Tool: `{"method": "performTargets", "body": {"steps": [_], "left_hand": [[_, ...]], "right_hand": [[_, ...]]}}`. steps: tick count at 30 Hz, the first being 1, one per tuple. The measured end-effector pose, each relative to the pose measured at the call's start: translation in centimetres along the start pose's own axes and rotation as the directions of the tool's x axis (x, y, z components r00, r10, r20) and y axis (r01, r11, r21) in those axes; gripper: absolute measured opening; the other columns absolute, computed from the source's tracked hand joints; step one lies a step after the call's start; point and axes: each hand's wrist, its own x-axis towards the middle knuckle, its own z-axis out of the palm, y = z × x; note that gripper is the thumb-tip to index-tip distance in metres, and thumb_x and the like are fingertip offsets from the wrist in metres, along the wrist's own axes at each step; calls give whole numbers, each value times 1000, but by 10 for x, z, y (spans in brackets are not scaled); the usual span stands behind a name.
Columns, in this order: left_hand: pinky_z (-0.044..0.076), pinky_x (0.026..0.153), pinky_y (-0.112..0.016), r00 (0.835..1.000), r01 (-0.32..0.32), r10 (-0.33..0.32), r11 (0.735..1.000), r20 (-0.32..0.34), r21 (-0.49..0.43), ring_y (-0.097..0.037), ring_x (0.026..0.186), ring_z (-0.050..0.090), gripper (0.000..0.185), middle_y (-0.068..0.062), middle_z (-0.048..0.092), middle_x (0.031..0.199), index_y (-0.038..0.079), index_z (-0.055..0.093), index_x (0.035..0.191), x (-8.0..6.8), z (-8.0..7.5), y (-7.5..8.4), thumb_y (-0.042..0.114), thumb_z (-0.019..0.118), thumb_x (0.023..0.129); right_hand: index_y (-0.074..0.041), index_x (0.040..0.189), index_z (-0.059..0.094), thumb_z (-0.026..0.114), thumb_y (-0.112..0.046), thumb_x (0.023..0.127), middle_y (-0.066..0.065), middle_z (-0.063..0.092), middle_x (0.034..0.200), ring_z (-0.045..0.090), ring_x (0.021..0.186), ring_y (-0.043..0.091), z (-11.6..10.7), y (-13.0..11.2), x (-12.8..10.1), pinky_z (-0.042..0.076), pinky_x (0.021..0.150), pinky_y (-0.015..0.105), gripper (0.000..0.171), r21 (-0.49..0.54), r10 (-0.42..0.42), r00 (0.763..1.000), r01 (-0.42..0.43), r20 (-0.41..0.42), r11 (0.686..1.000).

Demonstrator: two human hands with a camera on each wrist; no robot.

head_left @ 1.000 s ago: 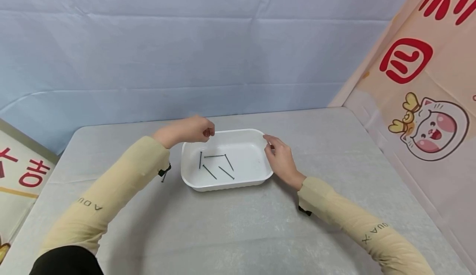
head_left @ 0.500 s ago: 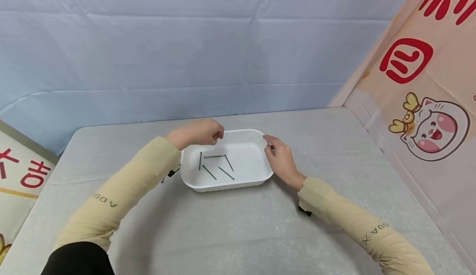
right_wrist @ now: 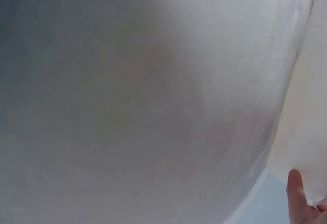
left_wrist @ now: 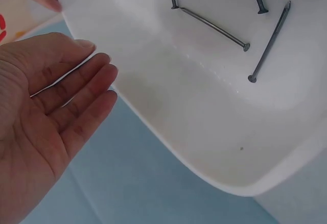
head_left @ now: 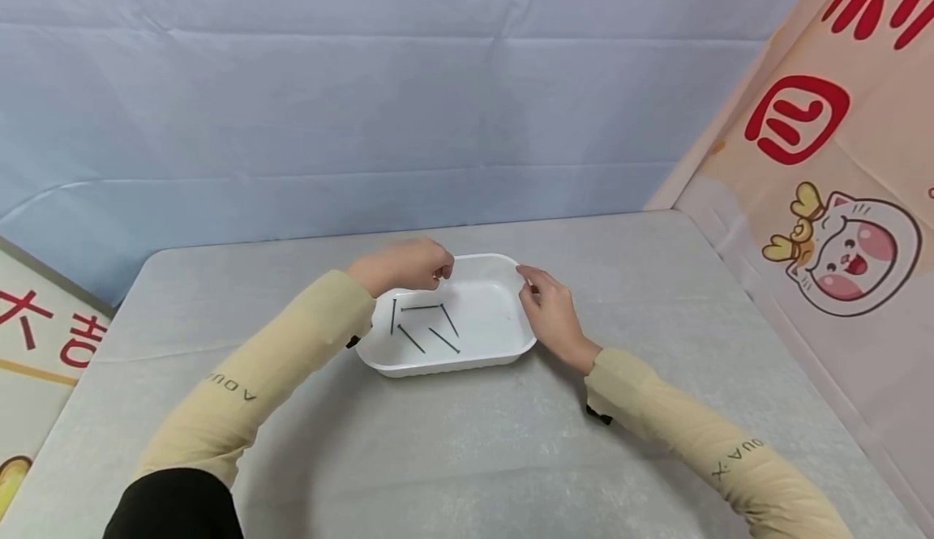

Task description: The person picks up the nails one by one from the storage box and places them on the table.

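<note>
Five nails (head_left: 444, 340) are already lying in the tray (head_left: 490, 316), the right hand (head_left: 553, 314) pinching one end, the left hand (head_left: 404, 266), loose and seemingly empty, hovering at its far side, anything left not showing

Across the top of my head view hangs a creased cloth backdrop (head_left: 328, 109), lilac-grey fading to pale blue lower down. At the right of the frame I see a peach banner (head_left: 886, 154) with red characters (head_left: 797, 81) and a smiling cat-eared cartoon (head_left: 850, 259); at lower left, a cream banner (head_left: 32, 413) with red lettering (head_left: 75, 352). A mottled grey table (head_left: 467, 458) fills the bottom, under soft light with blurred shadows.
</note>
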Motion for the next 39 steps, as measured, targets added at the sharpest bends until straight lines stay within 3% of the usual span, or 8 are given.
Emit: {"method": "performTargets", "body": {"steps": [14, 27, 39], "left_hand": [[44, 72, -29, 997, 44, -46, 998, 57, 38, -16, 79, 50, 26, -4, 59, 92, 3, 62, 103, 15, 10, 5, -3, 51, 81], [46, 76, -31, 991, 84, -95, 990, 95, 114, -17, 84, 55, 17, -3, 61, 96, 7, 62, 99, 28, 27, 5, 6, 59, 83], [41, 68, -29, 976, 155, -163, 986, 141, 63, -16, 75, 47, 8, -1, 55, 84, 11, 57, 86, 26, 34, 3, 3, 54, 85]], "right_hand": [[-1, 122, 56, 44, -7, 90, 15, 57, 121, 63, 90, 26, -1, 1, 0, 53, 74, 35, 34, 4, 2, 1000, -2, 1, 1000], [-1, 122, 56, 44, -7, 91, 15, 57, 121, 63, 90, 26, -1, 0, 0, 53, 72, 35, 34, 3, -2, 1000, 2, 0, 1000], [0, 120, 57, 44, -6, 90, 15, 57, 121, 63, 90, 26, -1, -1, 0, 53, 74, 34, 33, 11, -1, 1000, 1, -3, 1000]]}}
